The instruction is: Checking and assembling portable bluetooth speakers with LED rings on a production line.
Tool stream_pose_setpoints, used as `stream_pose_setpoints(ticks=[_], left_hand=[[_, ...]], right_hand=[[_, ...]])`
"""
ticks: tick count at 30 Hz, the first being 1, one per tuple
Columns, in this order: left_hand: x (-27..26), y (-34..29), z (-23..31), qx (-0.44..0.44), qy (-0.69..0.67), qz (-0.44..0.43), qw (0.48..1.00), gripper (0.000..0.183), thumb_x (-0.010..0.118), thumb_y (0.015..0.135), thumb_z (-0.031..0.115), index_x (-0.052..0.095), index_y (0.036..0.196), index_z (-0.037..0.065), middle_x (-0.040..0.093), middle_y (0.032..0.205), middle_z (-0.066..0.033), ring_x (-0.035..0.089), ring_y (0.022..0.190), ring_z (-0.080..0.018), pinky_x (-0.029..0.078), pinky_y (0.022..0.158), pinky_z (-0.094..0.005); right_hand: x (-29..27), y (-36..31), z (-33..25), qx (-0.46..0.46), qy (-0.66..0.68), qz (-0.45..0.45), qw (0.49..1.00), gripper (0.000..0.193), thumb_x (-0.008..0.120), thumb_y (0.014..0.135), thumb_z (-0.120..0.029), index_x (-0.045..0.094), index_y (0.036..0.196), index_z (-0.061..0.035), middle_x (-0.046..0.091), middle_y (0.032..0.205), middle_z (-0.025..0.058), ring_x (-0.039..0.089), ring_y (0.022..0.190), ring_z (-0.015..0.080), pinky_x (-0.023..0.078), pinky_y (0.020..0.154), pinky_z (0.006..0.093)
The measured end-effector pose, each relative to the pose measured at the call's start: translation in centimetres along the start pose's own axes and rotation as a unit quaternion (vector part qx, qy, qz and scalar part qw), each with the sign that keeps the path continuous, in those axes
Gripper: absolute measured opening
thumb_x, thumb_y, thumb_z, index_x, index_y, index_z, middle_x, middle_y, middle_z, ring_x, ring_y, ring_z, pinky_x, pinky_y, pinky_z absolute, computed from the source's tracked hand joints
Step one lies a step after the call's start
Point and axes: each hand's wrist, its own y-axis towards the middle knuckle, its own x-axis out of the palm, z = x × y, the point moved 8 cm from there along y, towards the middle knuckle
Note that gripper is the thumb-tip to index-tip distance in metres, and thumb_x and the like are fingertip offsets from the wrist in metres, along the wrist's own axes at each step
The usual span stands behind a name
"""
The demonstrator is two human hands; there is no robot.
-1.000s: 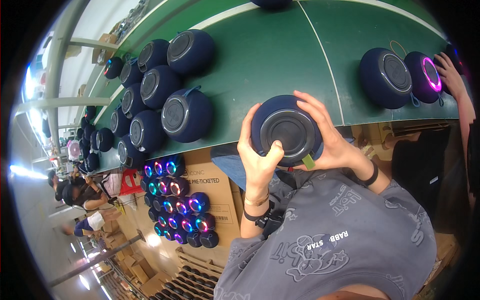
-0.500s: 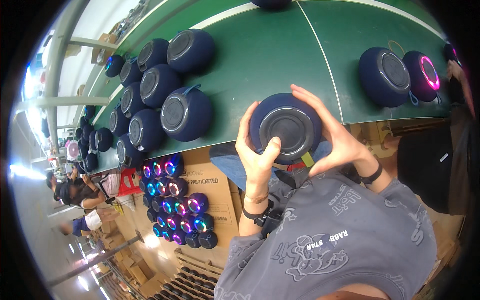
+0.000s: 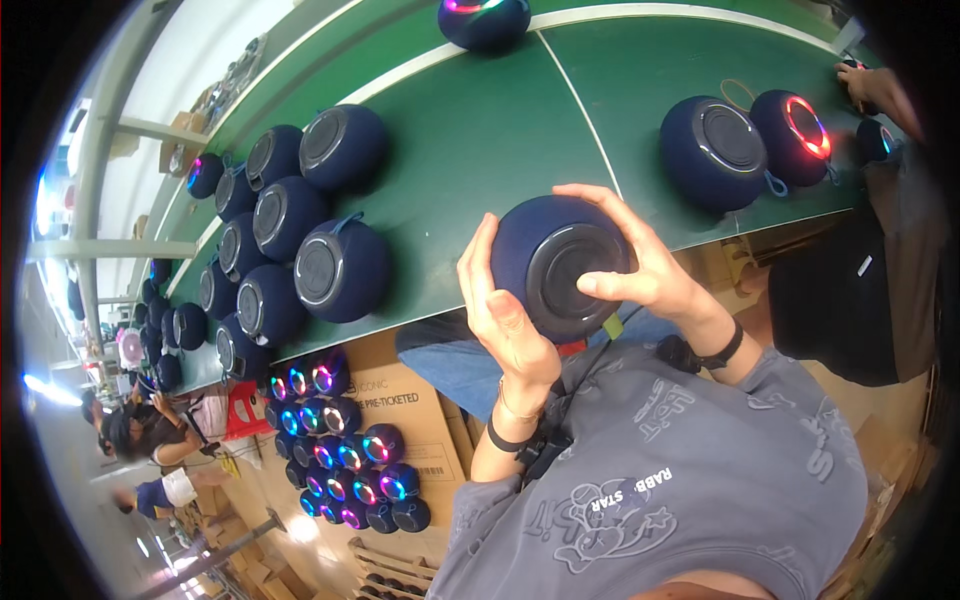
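Speaker (image 3: 548, 250) clasped between left hand (image 3: 512, 335) and right hand (image 3: 655, 275), near edge of the bench (image 3: 470, 180); a slackening grip could drop it!

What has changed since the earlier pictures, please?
The left hand lifted its thumb off the base of the held speaker; the right hand moved its thumb leftward onto it. At right, a speaker's lit ring turned from pink to red. Both hands still hold the speaker; the speakers grouped at left stayed put.
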Motion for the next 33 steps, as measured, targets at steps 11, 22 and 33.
stream_pose_setpoints(ticks=[11, 22, 33], left_hand=[[2.0, 4.0, 4.7, -0.002, -0.061, 0.041, 0.997, 0.091, 0.014, 0.114, 0.067, 0.064, 0.142, -0.004, 0.067, 0.139, -0.0191, 0.066, 0.126, -0.0303, 0.053, 0.112, -0.0444], [4.1, 5.9, 7.7, 0.039, 0.011, -0.014, 0.999, 0.063, 0.038, 0.115, 0.046, 0.067, 0.133, -0.007, 0.067, 0.136, -0.0244, 0.063, 0.129, -0.0383, 0.044, 0.115, -0.0515], [0.5, 7.4, 8.9, 0.12, -0.069, 0.071, 0.988, 0.058, 0.062, 0.104, 0.011, 0.042, 0.156, -0.005, 0.063, 0.139, -0.0234, 0.063, 0.125, -0.0349, 0.049, 0.112, -0.048]], right_hand=[[-1.8, 0.6, -3.4, -0.109, 0.032, 0.066, 0.991, 0.088, 0.09, 0.082, -0.023, 0.047, 0.156, -0.0034, 0.058, 0.148, 0.013, 0.055, 0.139, 0.0219, 0.046, 0.119, 0.0389], [-3.3, 1.3, -1.6, -0.077, 0.159, 0.069, 0.982, 0.083, 0.077, 0.083, -0.012, 0.043, 0.159, -0.0039, 0.059, 0.145, 0.0129, 0.056, 0.137, 0.0203, 0.046, 0.12, 0.0395], [-2.2, 2.7, 3.7, 0.051, 0.462, 0.052, 0.884, 0.044, 0.072, 0.094, -0.021, 0.066, 0.133, -0.0022, 0.077, 0.119, 0.0088, 0.074, 0.103, 0.0153, 0.059, 0.1, 0.0335]])
